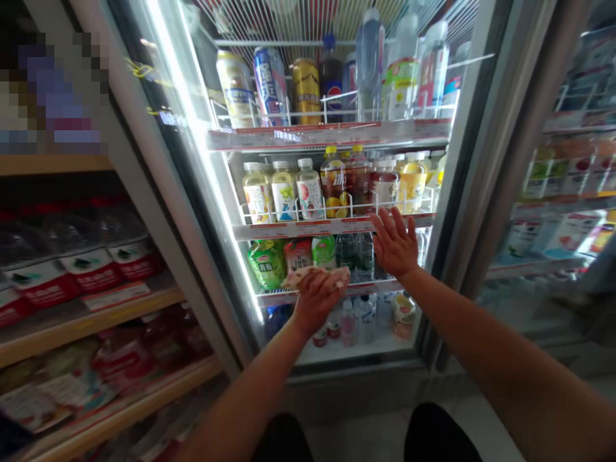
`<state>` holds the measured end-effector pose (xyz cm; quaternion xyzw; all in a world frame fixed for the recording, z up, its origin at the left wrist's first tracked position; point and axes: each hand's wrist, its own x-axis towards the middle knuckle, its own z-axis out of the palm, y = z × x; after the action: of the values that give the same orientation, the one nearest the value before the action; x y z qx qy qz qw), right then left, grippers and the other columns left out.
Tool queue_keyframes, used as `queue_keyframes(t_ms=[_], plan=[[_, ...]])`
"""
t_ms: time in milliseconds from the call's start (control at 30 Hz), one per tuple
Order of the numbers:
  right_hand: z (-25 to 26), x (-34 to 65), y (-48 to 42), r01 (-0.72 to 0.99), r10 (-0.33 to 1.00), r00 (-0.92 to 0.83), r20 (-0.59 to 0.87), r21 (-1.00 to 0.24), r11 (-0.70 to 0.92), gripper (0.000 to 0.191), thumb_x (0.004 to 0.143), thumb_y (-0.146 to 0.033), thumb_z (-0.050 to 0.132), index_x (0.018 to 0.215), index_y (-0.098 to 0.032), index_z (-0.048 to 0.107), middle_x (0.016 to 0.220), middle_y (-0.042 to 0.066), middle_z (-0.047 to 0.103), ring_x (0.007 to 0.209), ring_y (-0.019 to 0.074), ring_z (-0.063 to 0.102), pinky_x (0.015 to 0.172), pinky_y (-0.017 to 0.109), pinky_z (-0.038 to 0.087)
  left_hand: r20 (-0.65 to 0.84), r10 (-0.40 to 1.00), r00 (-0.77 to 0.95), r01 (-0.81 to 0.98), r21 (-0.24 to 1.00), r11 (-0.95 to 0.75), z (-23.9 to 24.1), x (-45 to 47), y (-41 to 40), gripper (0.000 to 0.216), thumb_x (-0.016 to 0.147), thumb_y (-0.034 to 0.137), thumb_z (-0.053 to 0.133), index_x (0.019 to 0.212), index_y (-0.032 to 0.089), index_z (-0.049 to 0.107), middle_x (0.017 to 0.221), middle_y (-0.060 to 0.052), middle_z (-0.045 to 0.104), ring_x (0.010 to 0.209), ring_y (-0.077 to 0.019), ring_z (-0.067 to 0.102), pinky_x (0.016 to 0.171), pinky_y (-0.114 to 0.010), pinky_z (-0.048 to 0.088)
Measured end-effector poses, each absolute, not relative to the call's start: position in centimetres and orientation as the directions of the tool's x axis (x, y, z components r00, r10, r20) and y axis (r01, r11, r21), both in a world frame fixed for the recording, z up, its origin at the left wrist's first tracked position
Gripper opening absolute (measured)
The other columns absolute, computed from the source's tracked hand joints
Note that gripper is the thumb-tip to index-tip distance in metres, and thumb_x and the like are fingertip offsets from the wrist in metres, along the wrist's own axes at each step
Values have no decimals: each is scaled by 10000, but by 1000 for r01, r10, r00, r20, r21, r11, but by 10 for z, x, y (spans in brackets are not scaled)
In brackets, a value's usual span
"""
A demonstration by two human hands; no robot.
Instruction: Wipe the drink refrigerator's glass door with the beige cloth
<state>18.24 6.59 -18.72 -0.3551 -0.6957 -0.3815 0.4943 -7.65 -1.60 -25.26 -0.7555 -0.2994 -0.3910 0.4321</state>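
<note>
A drinks fridge with lit shelves fills the middle of the view. My left hand [317, 292] is closed over a pinkish patterned cloth [341, 277], in front of the lower shelf. Behind the cloth are a green bottle [267, 264] and other bottles, partly hidden. My right hand [395, 242] is higher and to the right, fingers spread and palm forward, holding nothing. It overlaps the right part of the middle shelf's edge [289, 230]. Reflections suggest a glass pane in front of the shelves, but I cannot tell how firmly either hand touches it.
Cans and bottles stand on the top shelf [337, 133], with more bottles behind a white wire rail on the middle one. At left, wooden shelves [96, 324] hold red-labelled bottles [79, 260]. A metal door frame [500, 154] and another drinks cabinet are at right.
</note>
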Motion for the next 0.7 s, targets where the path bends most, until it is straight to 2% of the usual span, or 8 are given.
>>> queue_keyframes(t_ms=[100, 200, 300, 367, 467, 533, 600, 700], plan=[[-188, 183, 67, 868, 165, -257, 952, 152, 474, 695, 1059, -319, 433, 1641, -386, 59, 1683, -15, 331, 1566, 277, 295, 1310, 546, 128, 814, 149, 561, 764, -439, -473, -255, -74, -14, 416, 1018, 179, 551, 1359, 391, 661, 1274, -16, 722, 1180, -197, 605, 1152, -375, 355], [-187, 183, 66, 870, 181, -264, 947, 153, 468, 689, 1062, -318, 414, 1644, -380, 50, 1683, -15, 332, 1571, 281, 282, 1306, 564, 148, 926, 120, 359, 885, -297, -359, -219, -76, -2, 413, 1030, 219, 548, 1385, 403, 652, 1314, -54, 683, 1239, -245, 565, 1188, -428, 295], [-186, 183, 65, 876, 173, -265, 949, 162, 454, 680, 1065, -311, 405, 1648, -370, 60, 1676, -11, 349, 1574, 275, 275, 1304, 567, 165, 973, 101, 209, 924, -163, -345, -200, -75, 7, 415, 1034, 255, 549, 1412, 403, 633, 1368, -77, 630, 1303, -275, 515, 1199, -447, 274], [-186, 182, 65, 880, 186, -256, 948, 150, 450, 664, 1066, -315, 400, 1648, -367, 86, 1674, -13, 354, 1576, 271, 272, 1307, 563, 156, 958, 122, 261, 904, -198, -378, -217, -70, 4, 432, 1025, 226, 546, 1415, 394, 632, 1342, -78, 643, 1286, -260, 533, 1182, -419, 298], [-185, 182, 65, 891, 238, -252, 938, 129, 434, 617, 1070, -334, 382, 1645, -345, 161, 1675, -14, 356, 1580, 268, 262, 1313, 553, 127, 856, 159, 492, 798, -370, -475, -258, -66, -8, 442, 994, 162, 570, 1369, 374, 665, 1261, -52, 703, 1190, -221, 596, 1139, -379, 341], [-185, 182, 65, 898, 240, -263, 935, 146, 414, 589, 1072, -346, 374, 1639, -328, 212, 1667, -10, 374, 1580, 260, 265, 1315, 540, 123, 809, 169, 563, 760, -426, -491, -267, -67, -14, 433, 981, 131, 577, 1332, 358, 689, 1233, -48, 715, 1148, -214, 607, 1104, -377, 374], [-185, 182, 66, 905, 215, -272, 938, 173, 387, 573, 1075, -348, 367, 1633, -316, 243, 1657, -6, 394, 1576, 251, 278, 1313, 528, 134, 852, 154, 500, 810, -398, -431, -252, -70, -14, 437, 973, 111, 576, 1322, 344, 697, 1244, -74, 690, 1163, -237, 588, 1087, -408, 399], [-185, 182, 66, 916, 197, -269, 943, 187, 356, 565, 1077, -349, 357, 1631, -305, 257, 1653, 4, 402, 1573, 255, 288, 1304, 530, 160, 956, 61, 286, 913, -253, -320, -208, -72, -6, 431, 966, 124, 596, 1343, 311, 690, 1318, -131, 602, 1234, -300, 531, 1095, -483, 416]])
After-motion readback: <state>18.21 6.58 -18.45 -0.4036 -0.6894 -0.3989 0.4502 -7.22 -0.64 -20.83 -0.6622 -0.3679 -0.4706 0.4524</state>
